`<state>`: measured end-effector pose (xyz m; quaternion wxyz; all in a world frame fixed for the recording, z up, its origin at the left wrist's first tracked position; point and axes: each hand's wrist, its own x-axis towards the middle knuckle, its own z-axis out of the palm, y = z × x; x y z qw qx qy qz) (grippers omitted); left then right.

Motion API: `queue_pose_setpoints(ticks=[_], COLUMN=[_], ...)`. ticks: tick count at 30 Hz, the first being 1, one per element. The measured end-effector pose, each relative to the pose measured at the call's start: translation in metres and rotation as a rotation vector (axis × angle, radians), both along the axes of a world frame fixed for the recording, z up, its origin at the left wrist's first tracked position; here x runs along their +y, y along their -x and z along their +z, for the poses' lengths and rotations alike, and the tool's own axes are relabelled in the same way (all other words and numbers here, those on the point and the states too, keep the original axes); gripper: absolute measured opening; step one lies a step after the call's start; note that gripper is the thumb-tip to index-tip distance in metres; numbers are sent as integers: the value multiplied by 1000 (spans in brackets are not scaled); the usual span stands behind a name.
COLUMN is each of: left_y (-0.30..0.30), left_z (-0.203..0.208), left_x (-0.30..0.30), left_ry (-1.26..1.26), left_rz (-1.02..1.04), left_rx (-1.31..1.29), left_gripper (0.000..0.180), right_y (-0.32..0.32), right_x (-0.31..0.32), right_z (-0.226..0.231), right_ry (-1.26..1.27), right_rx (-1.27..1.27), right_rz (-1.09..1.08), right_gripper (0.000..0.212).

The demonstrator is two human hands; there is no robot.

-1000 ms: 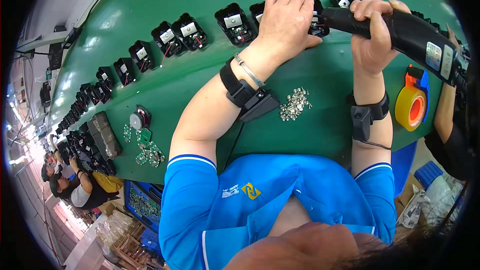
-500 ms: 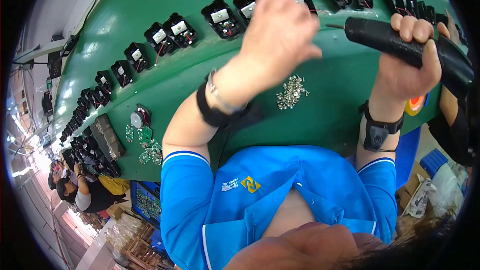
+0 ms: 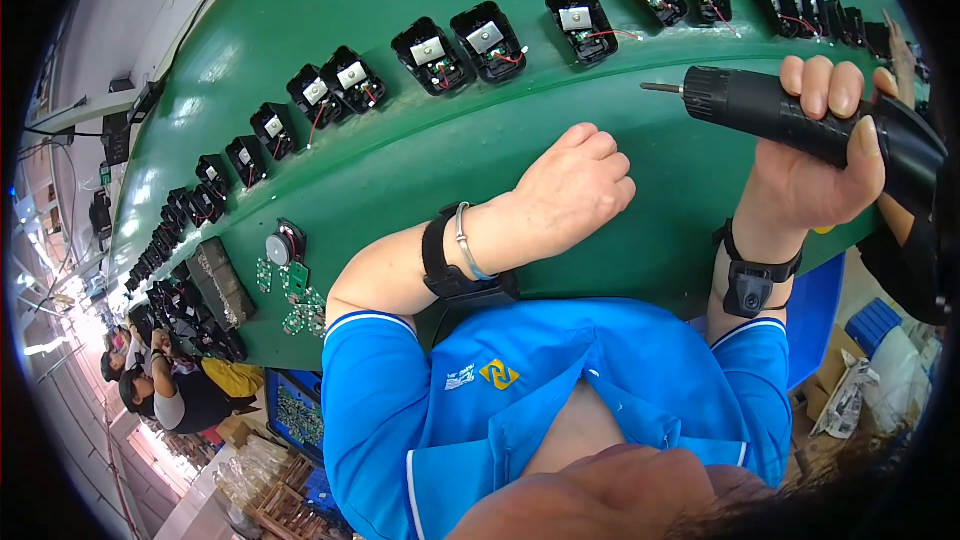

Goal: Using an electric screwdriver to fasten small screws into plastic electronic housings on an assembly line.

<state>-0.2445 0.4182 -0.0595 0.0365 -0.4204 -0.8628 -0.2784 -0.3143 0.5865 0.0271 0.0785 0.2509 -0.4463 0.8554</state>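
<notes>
- In the head view, my right hand (image 3: 815,170) has its fingers wrapped round a black power screwdriver (image 3: 755,110), off to the right above the counter (image 3: 480,140); its thin bit (image 3: 662,87) points left, touching nothing.
- The screwdriver looks stiff and fairly heavy, best held round the middle of its thick body, as I have it, with my thumb along the near side.
- My left hand (image 3: 575,185) is palm down over the counter in front of me, its fingers curled under; I can't tell whether they pinch anything.
- Beyond it sits an open black box (image 3: 583,40) with a metal plate (image 3: 576,18) inside and a red wire (image 3: 615,34) trailing right.
- I judge the box light and stiff, its smooth walls a little slippery: grip the outside, since the wire looks easily tugged loose.
- Left of my arm lie small circuit boards (image 3: 298,282), likely fragile, better taken by their edges.
</notes>
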Motion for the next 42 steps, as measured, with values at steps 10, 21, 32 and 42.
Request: queue_pose_setpoints(ticks=[10, 21, 32, 42], left_y=[22, 31, 30, 29], left_z=[-1, -4, -5, -5], left_x=[-2, -8, -6, 0], left_ry=[-496, -526, -1385, -1289], left_rz=[219, 127, 137, 88], left_rx=[-605, -361, -1407, -1373], left_gripper=[10, 14, 12, 19], right_y=[-5, -8, -12, -12], right_x=[13, 11, 9, 11], right_z=[13, 13, 11, 9], right_ry=[65, 100, 175, 130], right_rx=[-13, -36, -14, 17], right_rz=[40, 69, 121, 137], right_gripper=[36, 40, 42, 43])
